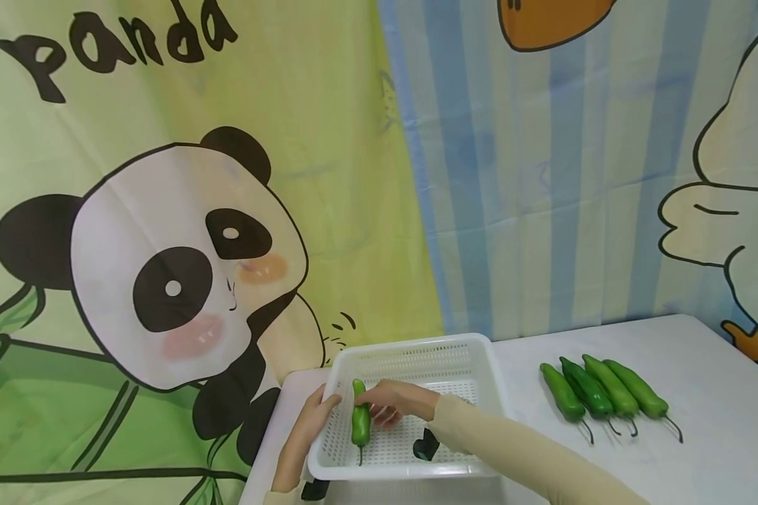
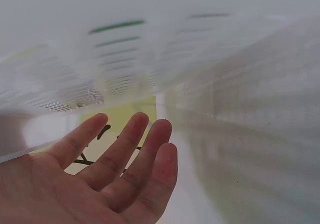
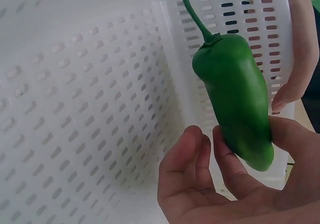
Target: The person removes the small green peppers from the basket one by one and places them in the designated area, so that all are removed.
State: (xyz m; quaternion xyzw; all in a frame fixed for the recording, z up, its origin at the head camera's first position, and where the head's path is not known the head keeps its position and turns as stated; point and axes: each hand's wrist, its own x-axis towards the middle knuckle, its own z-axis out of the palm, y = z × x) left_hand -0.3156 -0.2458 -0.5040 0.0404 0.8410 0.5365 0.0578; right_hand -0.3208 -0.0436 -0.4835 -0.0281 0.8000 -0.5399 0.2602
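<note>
A white perforated plastic basket (image 1: pixel 410 471) stands at the table's near left. Inside it, near the left wall, my right hand (image 1: pixel 401 401) pinches a green pepper (image 1: pixel 361 425) between thumb and fingers. The pepper's stem points toward me in the head view; the right wrist view shows the fingers at the pepper's tip end, off the basket floor as far as I can tell. My left hand (image 1: pixel 316 419) is at the basket's left side, thumb at the rim. In the left wrist view its fingers (image 2: pixel 120 176) extend loosely outside the wall, spread apart.
On the white table (image 1: pixel 606 477) to the right lie several green peppers (image 1: pixel 615 393) side by side, stems toward me. A curtain (image 1: pixel 354 210) with a panda print hangs behind the table. A dark band (image 1: pixel 426 445) is on the right wrist.
</note>
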